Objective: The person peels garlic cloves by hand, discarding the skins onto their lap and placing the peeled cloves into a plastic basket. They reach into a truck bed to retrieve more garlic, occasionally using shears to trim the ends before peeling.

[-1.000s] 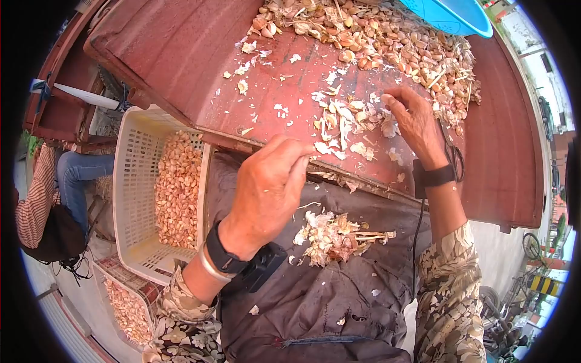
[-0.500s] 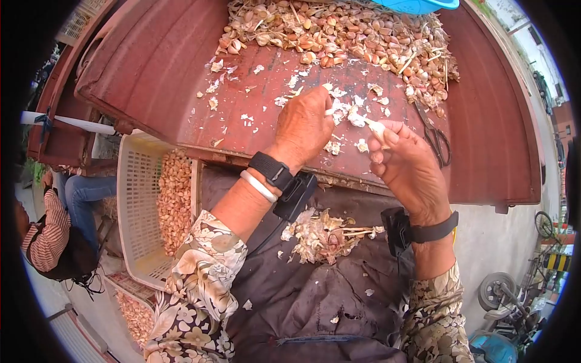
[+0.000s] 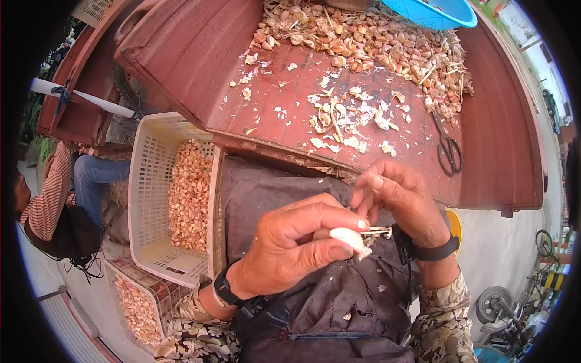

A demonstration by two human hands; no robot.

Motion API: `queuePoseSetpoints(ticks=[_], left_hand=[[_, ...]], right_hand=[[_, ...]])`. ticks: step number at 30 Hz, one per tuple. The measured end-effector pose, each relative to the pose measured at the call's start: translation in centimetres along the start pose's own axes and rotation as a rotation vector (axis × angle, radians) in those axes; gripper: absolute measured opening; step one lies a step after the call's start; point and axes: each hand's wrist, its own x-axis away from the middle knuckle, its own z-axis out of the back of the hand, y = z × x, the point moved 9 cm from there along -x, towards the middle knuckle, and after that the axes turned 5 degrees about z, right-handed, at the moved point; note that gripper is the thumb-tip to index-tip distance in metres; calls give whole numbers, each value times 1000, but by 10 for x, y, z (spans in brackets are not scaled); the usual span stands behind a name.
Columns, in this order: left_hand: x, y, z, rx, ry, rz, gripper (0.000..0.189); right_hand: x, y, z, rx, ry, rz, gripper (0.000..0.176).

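My left hand [image 3: 296, 242] pinches a white garlic bulb [image 3: 349, 239] between thumb and fingers, above the dark apron [image 3: 327, 308] on my lap. Close by on the right, my right hand [image 3: 402, 202] is loosely curled, its fingers partly apart, and I see nothing held in it. A few thin dry stems [image 3: 379, 230] show between the two hands; what they belong to is partly hidden. Beyond my hands, papery garlic skins [image 3: 357, 118] and stems are scattered over the red metal surface [image 3: 260, 115].
Loose garlic cloves [image 3: 375, 45] form a heap at the back, beside a blue basin [image 3: 433, 13]. Scissors [image 3: 448, 148] lie on the right. Left of me stands a plastic crate [image 3: 139, 206] holding cloves, with another clove-filled crate [image 3: 136, 308] below. A person [image 3: 51, 193] sits at far left.
Both hands have come back from over the red surface towards my lap. The left hand now holds a garlic bulb. The garlic piece seen in my right hand no longer shows there.
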Motion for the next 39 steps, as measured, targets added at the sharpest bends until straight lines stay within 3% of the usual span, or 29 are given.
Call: queuePoseSetpoints(ticks=[1, 2, 4, 6, 10, 13, 15, 16, 18, 19, 21, 24, 27, 29, 30, 31, 32, 35, 39], left_hand=[[4, 17, -4, 3, -61, -13, 27], [10, 33, -12, 30, -169, -136, 27], [27, 55, -26, 317, -331, -117, 29], [38, 63, -30, 580, -380, -8, 32], [42, 66, -21, 656, -364, -71, 35], [54, 48, -34, 1114, -536, 280, 36], [50, 50, -27, 1090, -499, 145, 35], [42, 59, -17, 850, -370, -156, 33], [47, 65, -13, 759, -311, -253, 31], [53, 61, -17, 901, -391, -63, 30], [61, 62, -19, 966, -312, -8, 28], [65, 76, -5, 697, -2, -286, 23], [73, 73, 42, 362, 34, -306, 16], [115, 60, 92, -16, 465, -330, 20], [140, 49, 125, -128, 759, -185, 26], [157, 44, 154, -539, 908, -62, 29], [172, 37, 180, -952, 1032, 73, 33], [196, 16, 194, -1960, 1077, 240, 32], [210, -15, 211, -1454, 1059, 282, 27]], right_hand=[[-17, -8, 17, 205, 136, 153, 23], [-39, -9, 35, 379, 196, 201, 20], [-83, -7, 62, 781, 286, 263, 16], [-119, -9, 61, 1076, 306, 355, 15], [-151, -9, 46, 1381, 292, 470, 15], [-151, -9, 42, 1488, 295, 392, 12], [-146, -9, 51, 1405, 363, 341, 12], [-143, -11, 58, 1365, 400, 322, 12], [-129, -12, 71, 1283, 456, 286, 16], [-125, -11, 76, 1138, 469, 271, 16], [-115, -3, 82, 843, 485, 234, 17], [-97, -12, -14, 309, 193, 318, 13], [-89, -19, -70, 349, 55, 272, 17], [-113, -13, -24, 825, 230, 468, 21], [-122, -7, -1, 1069, 331, 538, 21], [-123, -8, 9, 1315, 437, 598, 21], [-127, -6, 13, 1343, 419, 541, 21], [-139, -3, 20, 1425, 358, 436, 21], [-130, -3, 25, 1451, 325, 431, 19]])
